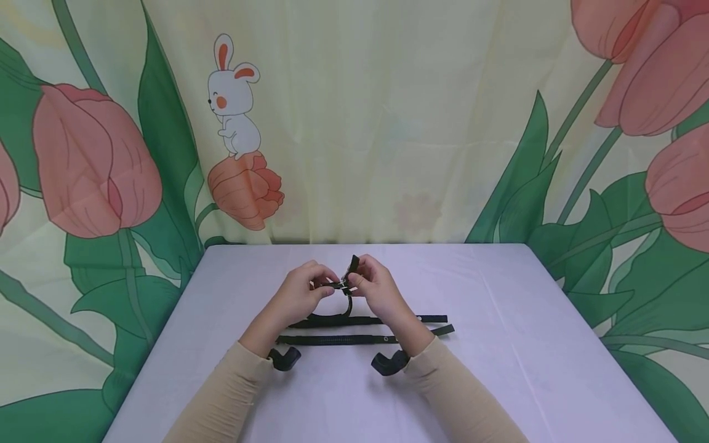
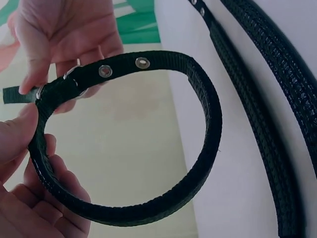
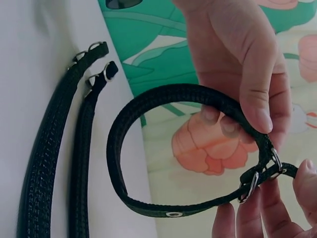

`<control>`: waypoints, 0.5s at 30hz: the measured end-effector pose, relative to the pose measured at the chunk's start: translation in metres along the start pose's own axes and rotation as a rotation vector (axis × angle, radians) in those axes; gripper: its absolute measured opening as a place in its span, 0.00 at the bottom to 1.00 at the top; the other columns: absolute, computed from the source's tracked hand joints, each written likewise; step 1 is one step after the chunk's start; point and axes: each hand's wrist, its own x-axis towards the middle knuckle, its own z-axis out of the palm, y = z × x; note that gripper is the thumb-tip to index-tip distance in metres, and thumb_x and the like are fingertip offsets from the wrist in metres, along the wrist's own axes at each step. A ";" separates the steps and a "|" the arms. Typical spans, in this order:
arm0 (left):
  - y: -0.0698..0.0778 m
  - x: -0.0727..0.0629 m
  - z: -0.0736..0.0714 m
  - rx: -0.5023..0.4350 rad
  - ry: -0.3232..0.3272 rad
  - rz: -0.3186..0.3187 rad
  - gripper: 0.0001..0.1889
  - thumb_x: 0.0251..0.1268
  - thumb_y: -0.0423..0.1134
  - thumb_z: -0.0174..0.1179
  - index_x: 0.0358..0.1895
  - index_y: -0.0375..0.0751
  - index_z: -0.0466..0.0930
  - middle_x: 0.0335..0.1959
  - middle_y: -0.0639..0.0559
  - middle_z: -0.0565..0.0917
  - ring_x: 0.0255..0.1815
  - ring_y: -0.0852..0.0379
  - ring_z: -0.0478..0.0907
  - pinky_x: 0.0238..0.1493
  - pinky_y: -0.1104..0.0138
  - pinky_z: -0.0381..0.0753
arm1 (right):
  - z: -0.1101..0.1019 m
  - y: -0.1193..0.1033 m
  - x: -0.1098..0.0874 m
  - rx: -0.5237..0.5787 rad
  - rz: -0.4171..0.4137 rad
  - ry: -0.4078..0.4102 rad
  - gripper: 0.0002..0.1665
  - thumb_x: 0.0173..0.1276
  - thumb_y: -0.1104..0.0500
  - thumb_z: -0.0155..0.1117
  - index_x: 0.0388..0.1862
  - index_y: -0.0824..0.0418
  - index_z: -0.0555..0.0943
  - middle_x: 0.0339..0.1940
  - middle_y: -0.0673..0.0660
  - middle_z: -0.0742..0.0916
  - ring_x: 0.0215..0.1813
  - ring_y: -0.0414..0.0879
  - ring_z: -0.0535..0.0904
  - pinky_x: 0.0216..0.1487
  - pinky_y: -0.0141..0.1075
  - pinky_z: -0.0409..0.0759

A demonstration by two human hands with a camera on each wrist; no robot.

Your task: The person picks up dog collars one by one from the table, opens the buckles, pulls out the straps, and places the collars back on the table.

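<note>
A black collar [image 2: 212, 124] with metal eyelets is bent into a loop, its strap end passed through a metal buckle [image 3: 275, 159]. My left hand [image 1: 301, 289] grips the collar beside the buckle, thumb on the outer face. With thumb and fingers, my right hand [image 1: 379, 290] pinches the strap tip [image 2: 14, 94] beyond the buckle. A metal ring [image 3: 249, 187] sits on the band close to the right fingers. Both hands hold the collar above the table; in the head view they hide part of it.
Two more black collars lie straight across the white table [image 1: 498, 307]: a farther one [image 1: 362, 320] and a nearer one [image 1: 343, 339]. Black curved wrist mounts [image 1: 285, 359] hang under both wrists. A curtain [image 1: 388, 123] printed with tulips and a rabbit hangs behind the table.
</note>
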 end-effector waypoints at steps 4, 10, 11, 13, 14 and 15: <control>0.000 0.001 0.001 0.024 0.010 0.024 0.10 0.69 0.30 0.72 0.46 0.50 0.90 0.42 0.55 0.83 0.43 0.55 0.78 0.44 0.62 0.82 | 0.000 0.001 0.001 -0.018 -0.012 -0.003 0.10 0.80 0.65 0.64 0.56 0.64 0.78 0.47 0.61 0.87 0.48 0.45 0.88 0.50 0.44 0.91; 0.005 0.001 0.003 0.015 0.006 0.021 0.11 0.65 0.26 0.74 0.44 0.47 0.91 0.41 0.53 0.84 0.42 0.56 0.81 0.47 0.60 0.86 | 0.000 0.001 0.002 -0.065 -0.026 -0.012 0.12 0.79 0.65 0.65 0.57 0.66 0.78 0.47 0.61 0.86 0.46 0.46 0.87 0.50 0.44 0.91; 0.006 0.001 0.003 0.012 -0.001 0.018 0.12 0.65 0.25 0.73 0.45 0.47 0.91 0.40 0.53 0.84 0.42 0.57 0.82 0.48 0.60 0.86 | 0.000 0.001 0.001 -0.069 -0.028 -0.013 0.11 0.79 0.65 0.65 0.56 0.65 0.78 0.47 0.62 0.87 0.46 0.46 0.88 0.50 0.44 0.91; 0.007 0.001 0.003 0.006 -0.017 0.005 0.13 0.65 0.24 0.72 0.46 0.47 0.90 0.40 0.52 0.83 0.43 0.56 0.83 0.49 0.60 0.87 | 0.000 0.001 0.001 -0.072 -0.030 -0.016 0.10 0.80 0.65 0.64 0.56 0.65 0.78 0.47 0.62 0.87 0.47 0.46 0.88 0.50 0.45 0.91; 0.007 0.000 0.003 0.001 -0.025 -0.004 0.13 0.65 0.24 0.72 0.46 0.47 0.90 0.40 0.52 0.82 0.44 0.56 0.83 0.49 0.60 0.87 | 0.000 0.001 0.000 -0.070 -0.030 -0.018 0.10 0.80 0.65 0.64 0.56 0.65 0.77 0.48 0.63 0.87 0.47 0.47 0.88 0.51 0.46 0.91; 0.007 0.000 0.002 -0.001 -0.033 -0.012 0.14 0.66 0.24 0.72 0.47 0.47 0.90 0.40 0.51 0.82 0.45 0.56 0.83 0.49 0.60 0.87 | 0.000 0.001 0.000 -0.068 -0.030 -0.018 0.09 0.80 0.65 0.64 0.55 0.64 0.77 0.48 0.63 0.87 0.47 0.47 0.88 0.51 0.48 0.91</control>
